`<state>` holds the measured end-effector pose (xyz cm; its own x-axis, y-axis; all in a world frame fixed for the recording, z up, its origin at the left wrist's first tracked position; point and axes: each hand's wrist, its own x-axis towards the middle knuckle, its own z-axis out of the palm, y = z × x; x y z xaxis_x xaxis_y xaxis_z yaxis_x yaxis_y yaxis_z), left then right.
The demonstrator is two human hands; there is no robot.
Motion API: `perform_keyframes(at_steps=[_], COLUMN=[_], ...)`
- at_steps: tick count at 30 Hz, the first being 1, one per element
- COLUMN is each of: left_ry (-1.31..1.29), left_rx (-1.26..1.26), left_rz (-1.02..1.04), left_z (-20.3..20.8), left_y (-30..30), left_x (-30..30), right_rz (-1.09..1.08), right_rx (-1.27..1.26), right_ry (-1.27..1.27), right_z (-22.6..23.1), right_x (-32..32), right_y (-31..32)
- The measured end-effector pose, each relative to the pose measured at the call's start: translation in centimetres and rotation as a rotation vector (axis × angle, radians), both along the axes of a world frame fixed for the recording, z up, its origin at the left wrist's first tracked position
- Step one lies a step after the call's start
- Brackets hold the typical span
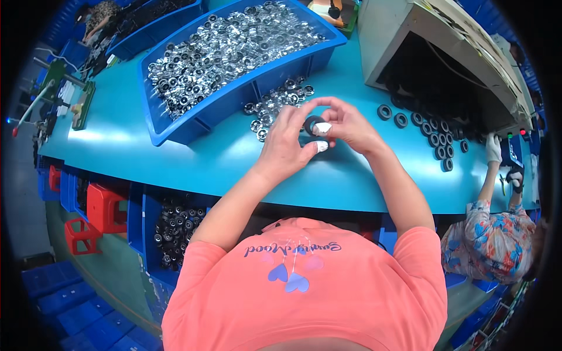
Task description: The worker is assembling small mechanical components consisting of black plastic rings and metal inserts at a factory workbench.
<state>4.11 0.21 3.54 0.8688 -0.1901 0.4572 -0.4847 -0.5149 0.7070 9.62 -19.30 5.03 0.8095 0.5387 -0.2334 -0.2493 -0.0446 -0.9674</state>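
Note:
Over the teal table, my left hand (284, 145) and my right hand (350, 127) come together with fingers bent. Between them is a small black rubber ring (309, 124), like a toy tyre, gripped from both sides. White wrapping covers both thumb tips. Whether a hub sits inside the ring is hidden by my fingers. Just beyond my left hand lies a loose heap of shiny silver wheel hubs (270, 105). To the right of my hands, several black tyres (434, 133) lie flat on the table.
A big blue bin (202, 114) full of silver hubs stands far left. A grey metal housing (386, 35) with a dark opening is at far right, beside a co-worker's gloved hand (493, 149). Below the table are a bin of black wheels (175, 231) and red stools (105, 207).

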Motion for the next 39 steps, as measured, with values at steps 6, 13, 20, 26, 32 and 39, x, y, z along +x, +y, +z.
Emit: perform_keyframes(at_steps=[6,13,20,26,32,39], left_ry=[-0.098,-0.093,-0.006,0.075,0.105,0.115], left_rx=[-0.099,-0.103,-0.183,-0.25,-0.329,-0.343], left_rz=[-0.004,0.067,0.057,0.058,0.028,0.031], left_z=[-2.5,-2.7,-2.2,-1.9,-2.0,-2.0], left_y=[0.6,1.1,1.1,1.1,1.1,1.1], left_x=[0.4,0.4,0.0,-0.1,0.0,0.0], right_rz=[-0.109,-0.302,-0.29,-0.246,-0.35,-0.421], right_rx=[-0.226,-0.653,-0.747,-0.657,-0.655,-0.824], right_ry=[-0.264,-0.852,-0.786,-0.75,-0.725,-0.932], right_z=[-2.3,-6.4,-6.0,-5.5,-5.4,-6.2], right_x=[3.0,7.2,7.8,6.2,6.9,6.6], right_y=[0.0,1.8,4.2,3.4,4.0,5.4])
